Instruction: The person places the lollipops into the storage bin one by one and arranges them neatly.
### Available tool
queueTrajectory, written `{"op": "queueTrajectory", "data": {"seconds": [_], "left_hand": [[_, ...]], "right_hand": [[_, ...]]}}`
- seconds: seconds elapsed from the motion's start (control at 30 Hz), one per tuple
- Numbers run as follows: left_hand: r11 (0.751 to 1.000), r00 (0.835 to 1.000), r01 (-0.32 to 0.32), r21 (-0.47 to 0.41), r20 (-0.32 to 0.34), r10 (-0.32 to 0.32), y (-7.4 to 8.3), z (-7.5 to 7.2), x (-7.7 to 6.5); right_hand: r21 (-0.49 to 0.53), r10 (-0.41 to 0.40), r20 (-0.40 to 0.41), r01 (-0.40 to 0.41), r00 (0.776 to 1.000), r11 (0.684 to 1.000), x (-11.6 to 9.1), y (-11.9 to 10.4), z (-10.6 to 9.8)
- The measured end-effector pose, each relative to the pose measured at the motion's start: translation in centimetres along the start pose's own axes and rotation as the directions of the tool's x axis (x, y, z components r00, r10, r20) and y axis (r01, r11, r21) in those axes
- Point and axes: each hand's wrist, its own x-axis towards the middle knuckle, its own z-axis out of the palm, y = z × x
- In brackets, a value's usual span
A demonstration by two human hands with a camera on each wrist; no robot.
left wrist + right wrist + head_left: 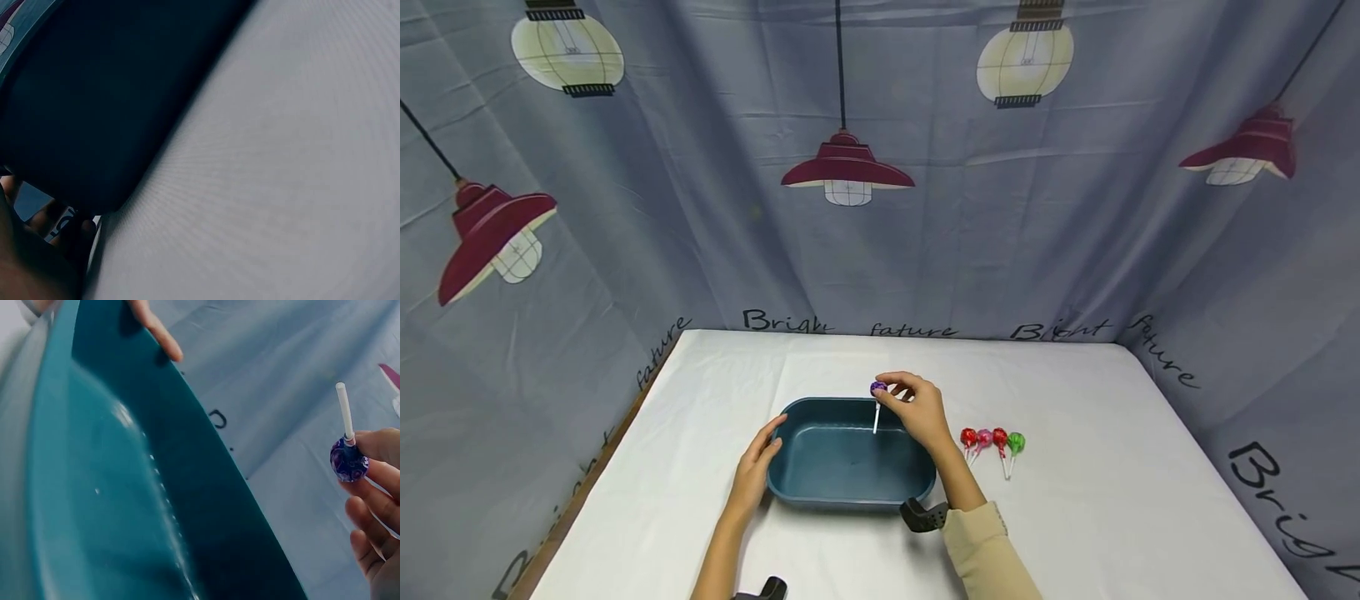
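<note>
My right hand [920, 410] pinches a purple-wrapped lollipop [877, 389] by its candy end, above the far side of a dark teal plastic basin [850, 505]. The lollipop's white stick [876, 418] points down over the basin; in the right wrist view the purple candy [349, 461] sits between thumb and fingertips, the other fingers loosely bent. My left hand [752, 471] rests against the basin's left end, fingertips at the rim. From the right wrist, one straight finger [164, 339] shows across that rim. The basin's dark outer wall [119, 94] fills much of the left wrist view.
Several lollipops lie in a row to the right of the basin: a red one [968, 437], a pink one [984, 437], another red one [1000, 437] and a green one [1016, 442]. A white cloth [1112, 500] covers the table. Behind hangs a lamp-patterned grey-blue curtain [925, 250].
</note>
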Motion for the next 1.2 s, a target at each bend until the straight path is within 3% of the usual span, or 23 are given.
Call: {"op": "queueTrajectory", "data": {"seconds": [0.37,0.73,0.97,1.2], "left_hand": [[0.999,1.0,-0.019,-0.03,0.012,0.02,-0.2,0.1,0.0],[1.0,1.0,-0.021,-0.004,-0.009,0.02,-0.2,0.1,-0.2],[1.0,1.0,-0.019,-0.008,-0.01,0.019,-0.1,0.1,-0.2],[1.0,1.0,-0.022,-0.003,-0.018,0.022,-2.2,-0.2,0.5]], "right_hand": [[0.014,-0.028,0.105,0.027,0.994,1.0,0.1,-1.3,3.5],[0.016,0.003,0.228,-0.007,0.974,1.0,-0.4,-1.0,6.7],[0.041,0.0,0.264,-0.011,0.965,0.999,-0.6,-1.1,8.0],[0.074,0.038,0.264,-0.059,0.964,0.996,-1.0,-0.6,9.3]]}}
